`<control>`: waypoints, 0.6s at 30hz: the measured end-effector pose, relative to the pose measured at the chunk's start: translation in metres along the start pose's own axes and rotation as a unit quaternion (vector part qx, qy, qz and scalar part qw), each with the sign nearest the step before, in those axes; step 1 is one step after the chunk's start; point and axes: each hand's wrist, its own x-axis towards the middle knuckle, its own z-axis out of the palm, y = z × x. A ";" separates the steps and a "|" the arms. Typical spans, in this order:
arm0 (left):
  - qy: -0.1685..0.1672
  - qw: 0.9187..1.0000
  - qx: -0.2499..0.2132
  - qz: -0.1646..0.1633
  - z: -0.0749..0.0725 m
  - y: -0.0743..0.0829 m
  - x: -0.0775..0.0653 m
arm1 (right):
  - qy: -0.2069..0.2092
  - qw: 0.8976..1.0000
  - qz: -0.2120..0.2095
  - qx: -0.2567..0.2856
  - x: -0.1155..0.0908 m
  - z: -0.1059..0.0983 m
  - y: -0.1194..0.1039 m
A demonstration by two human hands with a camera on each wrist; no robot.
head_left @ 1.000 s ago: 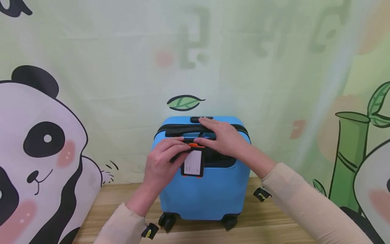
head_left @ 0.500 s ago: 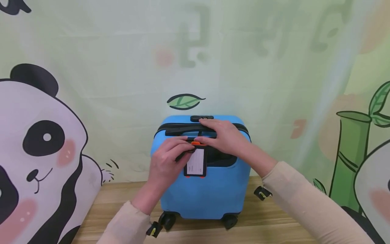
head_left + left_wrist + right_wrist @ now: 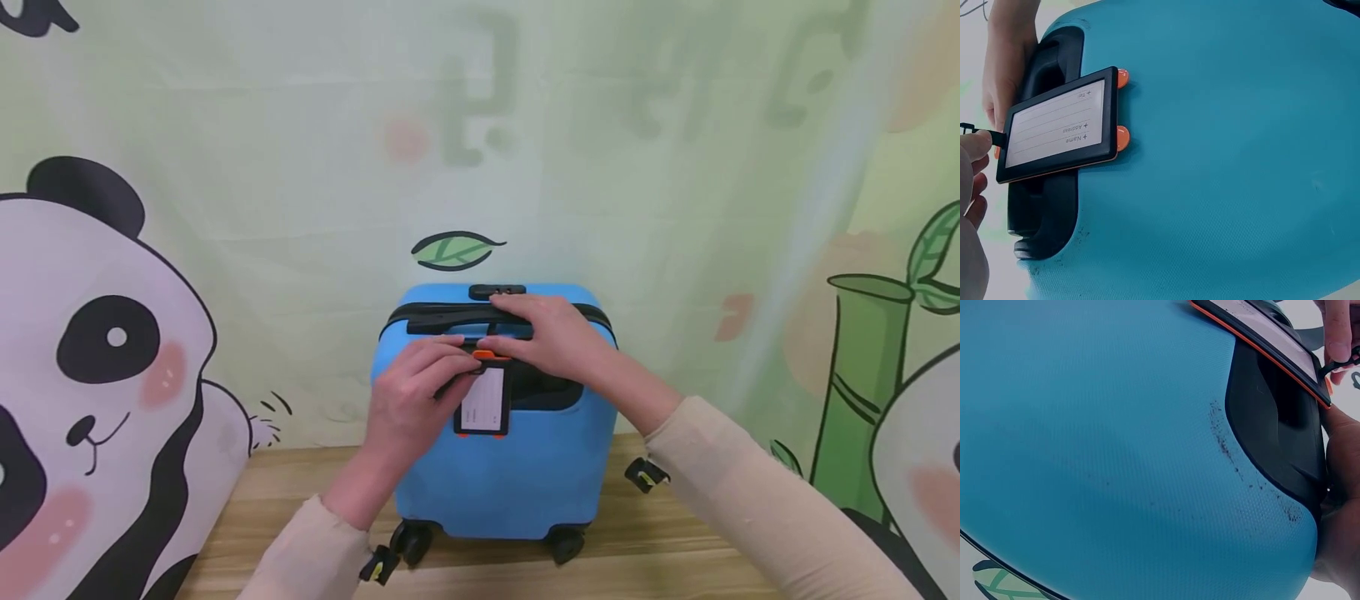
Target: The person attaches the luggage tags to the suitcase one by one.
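- The left hand (image 3: 414, 393) pinches the black strap (image 3: 996, 138) of a rectangular black-framed luggage tag (image 3: 484, 402); both sit further right than a second ago.
- The tag is near the blue hard-shell suitcase's (image 3: 502, 487) top edge.
- The right hand (image 3: 553, 337), fingers extended, rests there unmoved.

A blue, finely textured suitcase shell (image 3: 1116, 425) fills most of the field, dark specks (image 3: 1224, 447) bordering a recessed black handle panel (image 3: 1257, 419) toward three o'clock. Between one and two lies a flat, black-framed, orange-edged luggage tag (image 3: 1267, 334) with a pale insert. At two, the left hand (image 3: 1339, 328) pinches a narrow black strap (image 3: 1335, 365); between three and four, the right hand (image 3: 1346, 465) borders the panel. Near eight, a printed green leaf (image 3: 1000, 581).
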 end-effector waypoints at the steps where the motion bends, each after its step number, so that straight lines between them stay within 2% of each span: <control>1: 0.002 1.000 0.003 0.005 0.001 0.000 0.000 | -0.001 1.000 0.001 -0.001 0.000 0.000 0.000; 5: 0.004 1.000 0.012 0.016 0.006 -0.001 -0.001 | 0.001 1.000 0.002 -0.002 -0.001 0.000 0.000; 10: 0.006 1.000 0.013 0.013 0.011 -0.001 -0.001 | 0.001 1.000 0.000 0.005 -0.002 0.000 0.001; 18: 0.001 1.000 0.002 -0.019 0.008 0.001 -0.002 | -0.004 1.000 0.004 0.005 0.000 0.000 0.001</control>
